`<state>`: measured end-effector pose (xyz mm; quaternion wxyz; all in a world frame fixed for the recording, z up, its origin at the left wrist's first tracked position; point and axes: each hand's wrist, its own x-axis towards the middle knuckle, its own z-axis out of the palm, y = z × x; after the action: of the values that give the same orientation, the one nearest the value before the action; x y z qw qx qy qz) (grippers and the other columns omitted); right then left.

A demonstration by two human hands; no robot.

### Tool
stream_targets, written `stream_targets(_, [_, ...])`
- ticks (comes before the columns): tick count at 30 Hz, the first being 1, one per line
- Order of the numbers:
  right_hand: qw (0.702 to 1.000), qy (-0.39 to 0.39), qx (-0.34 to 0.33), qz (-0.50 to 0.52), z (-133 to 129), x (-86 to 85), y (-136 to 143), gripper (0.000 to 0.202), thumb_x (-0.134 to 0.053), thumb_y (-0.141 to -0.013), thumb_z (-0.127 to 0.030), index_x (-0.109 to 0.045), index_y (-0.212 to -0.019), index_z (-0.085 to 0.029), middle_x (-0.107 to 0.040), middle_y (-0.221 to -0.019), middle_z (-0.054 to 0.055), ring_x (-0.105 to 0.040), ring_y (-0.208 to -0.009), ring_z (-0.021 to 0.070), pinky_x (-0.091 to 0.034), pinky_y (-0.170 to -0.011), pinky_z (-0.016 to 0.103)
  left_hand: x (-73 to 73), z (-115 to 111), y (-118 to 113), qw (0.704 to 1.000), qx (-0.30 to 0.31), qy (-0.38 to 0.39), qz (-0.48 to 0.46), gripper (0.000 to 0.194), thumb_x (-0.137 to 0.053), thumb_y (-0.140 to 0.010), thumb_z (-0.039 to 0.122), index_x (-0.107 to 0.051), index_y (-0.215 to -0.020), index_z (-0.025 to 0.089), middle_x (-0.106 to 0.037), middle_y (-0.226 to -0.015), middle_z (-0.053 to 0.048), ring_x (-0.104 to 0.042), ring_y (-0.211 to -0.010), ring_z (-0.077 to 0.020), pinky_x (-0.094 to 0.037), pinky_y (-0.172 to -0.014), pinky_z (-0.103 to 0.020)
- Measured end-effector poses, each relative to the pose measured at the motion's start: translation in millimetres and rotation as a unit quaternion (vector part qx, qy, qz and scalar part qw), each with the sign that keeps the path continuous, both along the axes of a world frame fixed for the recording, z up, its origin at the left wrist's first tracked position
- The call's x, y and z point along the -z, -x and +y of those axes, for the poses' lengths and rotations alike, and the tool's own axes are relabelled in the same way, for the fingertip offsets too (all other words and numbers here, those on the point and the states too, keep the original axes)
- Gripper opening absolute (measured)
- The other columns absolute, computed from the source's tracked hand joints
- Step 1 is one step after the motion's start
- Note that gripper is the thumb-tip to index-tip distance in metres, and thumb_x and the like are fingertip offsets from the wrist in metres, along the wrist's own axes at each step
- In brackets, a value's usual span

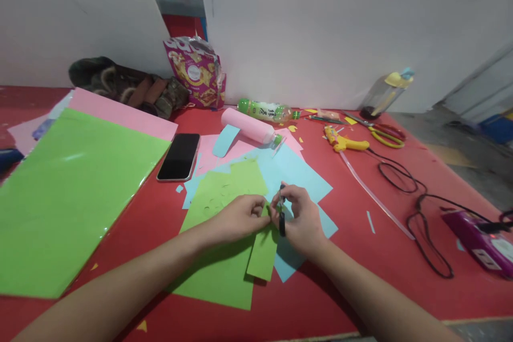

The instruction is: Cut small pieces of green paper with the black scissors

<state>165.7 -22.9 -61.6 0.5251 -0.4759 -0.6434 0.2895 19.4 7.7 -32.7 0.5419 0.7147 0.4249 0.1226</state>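
Near the middle of the red table, my left hand (245, 216) pinches the upper end of a narrow green paper strip (263, 256). Close against it on the right, my right hand (301, 220) is closed around small dark-handled scissors (282, 219); their blades are mostly hidden by the fingers. The strip hangs toward me over a larger green sheet (224, 283). Light blue paper (312, 171) lies beneath and to the right. Small green scraps are scattered on the green paper behind my left hand.
A phone (179, 157) and stacked sheets (80, 187) lie left. A pink-wrapped bottle (249, 126), a green-labelled bottle (266, 110) and a snack bag (196, 72) stand or lie behind. Rightward are a yellow glue gun (344, 141), its cord, large scissors (385, 135) and a purple power strip (481, 243).
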Motion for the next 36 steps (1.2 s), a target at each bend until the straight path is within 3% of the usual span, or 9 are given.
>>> stream_targets(4, [0.998,-0.037,-0.027,-0.032,0.5,-0.8,-2.9,0.043,-0.051,-0.055,0.002,-0.044,-0.087,-0.025,-0.053,-0.068,-0.005,-0.056,-0.066,0.0136,-0.032,-0.097,0.046,-1.7,-0.2,-0.1,1.000,-0.001,0.000,-0.018,0.014,-0.045,-0.071,0.025,-0.042,-0.061,0.015,-0.030,-0.053,0.006,-0.029,-0.049,-0.0079,-0.020,-0.045,-0.021])
stream_targets(10, [0.981,-0.135,-0.030,-0.133,0.4,-6.6,-5.5,0.045,-0.045,-0.053,0.004,-0.045,-0.089,-0.024,-0.053,-0.072,-0.002,-0.054,-0.076,0.0167,-0.038,-0.092,0.045,-6.1,-1.3,0.6,0.998,-0.016,0.046,-0.043,0.015,-0.041,-0.073,0.023,-0.040,-0.060,0.016,-0.030,-0.051,0.006,-0.027,-0.047,-0.0075,-0.020,-0.044,-0.020])
stream_targets(14, [0.973,-0.173,-0.054,-0.142,1.5,-6.5,-7.3,0.053,-0.038,-0.049,0.005,-0.045,-0.093,-0.024,-0.052,-0.069,-0.002,-0.052,-0.068,0.0153,-0.038,-0.091,0.047,-9.5,-0.8,1.1,0.997,-0.020,0.065,-0.043,0.018,-0.041,-0.074,0.024,-0.038,-0.058,0.016,-0.026,-0.050,0.007,-0.023,-0.045,-0.0067,-0.018,-0.042,-0.020])
stream_targets(19, [0.963,-0.205,-0.072,-0.159,2.6,-4.9,-9.0,0.053,-0.039,-0.057,0.003,-0.043,-0.101,-0.027,-0.051,-0.069,-0.002,-0.050,-0.064,0.0155,-0.035,-0.092,0.052,-10.8,-2.1,0.7,0.993,-0.054,0.094,-0.048,0.021,-0.041,-0.075,0.028,-0.040,-0.059,0.015,-0.028,-0.051,0.006,-0.025,-0.046,-0.0071,-0.019,-0.043,-0.020])
stream_targets(28, [0.951,-0.219,-0.073,-0.205,2.7,-4.6,-8.7,0.053,-0.037,-0.053,0.002,-0.043,-0.098,-0.027,-0.048,-0.068,-0.001,-0.048,-0.062,0.0156,-0.037,-0.089,0.052,-11.6,-2.1,0.0,0.998,-0.018,0.034,-0.041,0.021,-0.039,-0.075,0.029,-0.049,-0.065,0.012,-0.041,-0.059,0.001,-0.036,-0.054,-0.0105,-0.029,-0.052,-0.023])
stream_targets(36, [0.951,-0.219,-0.068,-0.209,3.3,-5.0,-9.2,0.060,-0.037,-0.050,0.003,-0.040,-0.102,-0.026,-0.046,-0.068,-0.001,-0.049,-0.065,0.0162,-0.038,-0.089,0.050,-12.0,-2.2,0.9,1.000,-0.004,-0.005,-0.016,0.025,-0.035,-0.078,0.030,-0.046,-0.062,0.013,-0.039,-0.057,0.002,-0.033,-0.053,-0.0101,-0.027,-0.049,-0.022])
